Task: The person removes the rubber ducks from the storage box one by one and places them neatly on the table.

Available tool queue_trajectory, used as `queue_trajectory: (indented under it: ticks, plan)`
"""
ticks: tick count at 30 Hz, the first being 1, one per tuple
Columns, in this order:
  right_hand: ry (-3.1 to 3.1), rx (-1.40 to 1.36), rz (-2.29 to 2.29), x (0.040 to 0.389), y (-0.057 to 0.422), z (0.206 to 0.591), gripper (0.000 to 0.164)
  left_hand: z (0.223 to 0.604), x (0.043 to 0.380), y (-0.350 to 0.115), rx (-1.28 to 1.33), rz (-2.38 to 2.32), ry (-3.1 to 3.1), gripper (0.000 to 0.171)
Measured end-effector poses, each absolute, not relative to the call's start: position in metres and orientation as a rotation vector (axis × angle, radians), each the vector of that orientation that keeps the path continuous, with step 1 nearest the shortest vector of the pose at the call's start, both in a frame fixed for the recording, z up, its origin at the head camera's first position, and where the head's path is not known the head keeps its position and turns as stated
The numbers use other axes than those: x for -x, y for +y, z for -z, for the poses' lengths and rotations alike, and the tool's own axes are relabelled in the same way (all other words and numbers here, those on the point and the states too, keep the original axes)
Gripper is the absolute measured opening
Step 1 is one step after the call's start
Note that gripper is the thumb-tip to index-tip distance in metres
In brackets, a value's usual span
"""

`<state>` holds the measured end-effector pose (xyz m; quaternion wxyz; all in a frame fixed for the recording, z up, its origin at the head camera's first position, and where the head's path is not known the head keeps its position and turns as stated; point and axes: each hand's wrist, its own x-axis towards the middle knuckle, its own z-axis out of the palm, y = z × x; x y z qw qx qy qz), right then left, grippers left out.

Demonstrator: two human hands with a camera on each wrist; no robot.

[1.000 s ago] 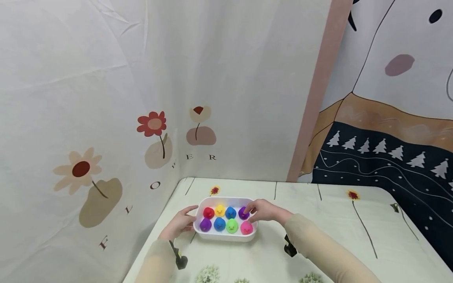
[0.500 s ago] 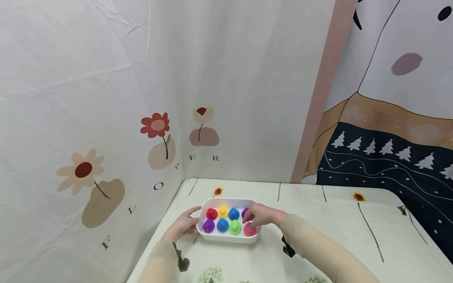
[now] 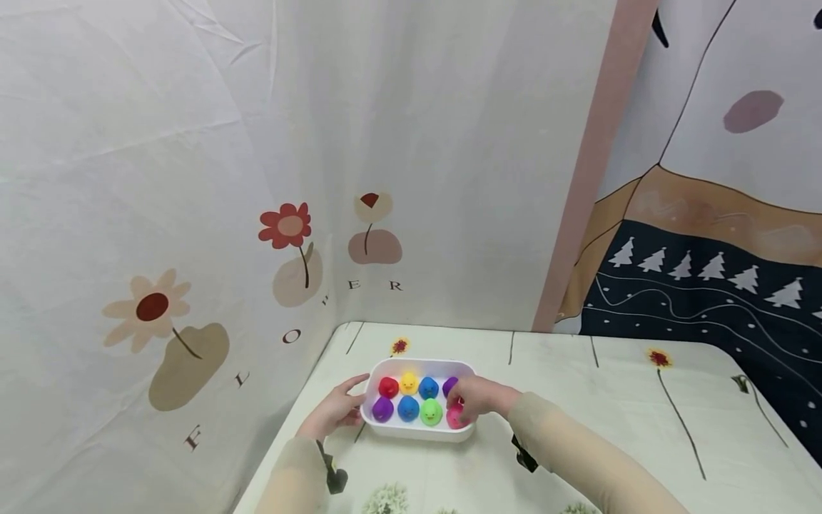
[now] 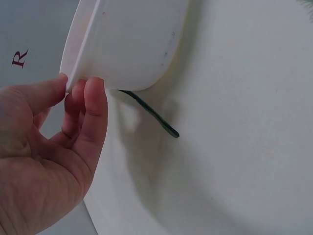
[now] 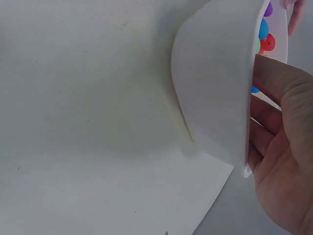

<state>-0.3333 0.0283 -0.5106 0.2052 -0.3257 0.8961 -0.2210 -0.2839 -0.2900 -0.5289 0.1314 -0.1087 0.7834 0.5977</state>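
Observation:
A white tray (image 3: 417,430) on the table holds two rows of small round toys with duck-like faces. In the head view, a red toy (image 3: 388,387), a yellow one (image 3: 409,383) and a blue one (image 3: 428,387) sit in the back row. The green toy (image 3: 431,412) is in the front row. My left hand (image 4: 54,132) pinches the tray's left rim, thumb above and fingers under it. Reaching over the right end, my right hand (image 3: 477,397) has its fingers on the pink toy duck (image 3: 455,417), partly covering it. The tray wall hides those fingertips in the right wrist view.
The pale table cloth (image 3: 578,428) has printed flowers and stems. A white curtain (image 3: 449,178) with flower prints stands behind and to the left. A dark tree-patterned cloth (image 3: 706,307) hangs at the right.
My right hand has moved from the purple toy at the back right corner forward to the pink one in front. The left hand stays at the tray's left rim.

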Motion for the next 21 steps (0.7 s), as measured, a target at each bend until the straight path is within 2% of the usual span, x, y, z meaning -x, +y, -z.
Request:
queue_trajectory:
  ticks: [9, 21]
  plan:
    - [2.553, 0.916, 0.530, 0.3331, 0.0275, 0.5135, 0.024, 0.5275, 0.2824, -0.2900, 0.307, -1.742, 2.243, 0.057]
    - [2.588, 0.935, 0.501, 0.3310, 0.0270, 0.5149, 0.019, 0.5278, 0.2819, -0.2865, 0.321, -1.736, 2.261, 0.055]
